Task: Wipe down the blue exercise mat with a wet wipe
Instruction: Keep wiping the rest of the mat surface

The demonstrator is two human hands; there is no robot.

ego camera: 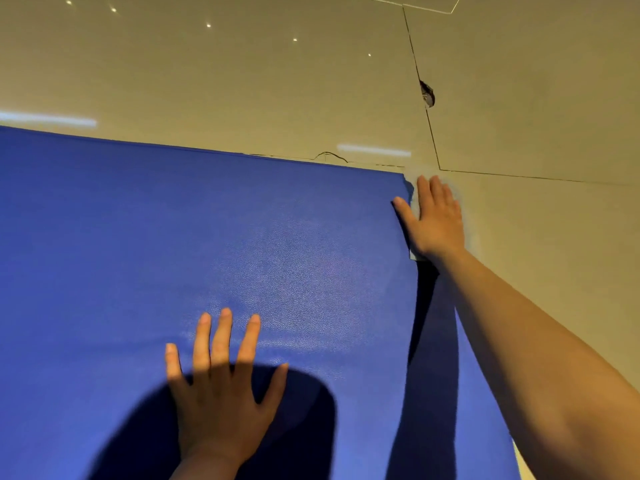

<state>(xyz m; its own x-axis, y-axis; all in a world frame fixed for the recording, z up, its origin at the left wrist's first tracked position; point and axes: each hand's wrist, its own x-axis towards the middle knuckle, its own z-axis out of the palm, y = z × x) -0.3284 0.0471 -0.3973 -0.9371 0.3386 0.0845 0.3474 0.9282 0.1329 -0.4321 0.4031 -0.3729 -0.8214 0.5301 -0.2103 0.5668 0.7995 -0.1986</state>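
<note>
Head view shows our right hand (434,220) flat on the wet wipe (414,255) at the blue mat (207,220) corner, left hand (221,386) flat, grip open, so we should press evenly and wipe toward ourselves.

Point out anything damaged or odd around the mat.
The floor tile beyond the blue mat is damaged: a dark chip sits on the grout line, and a thin crack curves along the mat's far edge. The mat itself looks intact.
</note>
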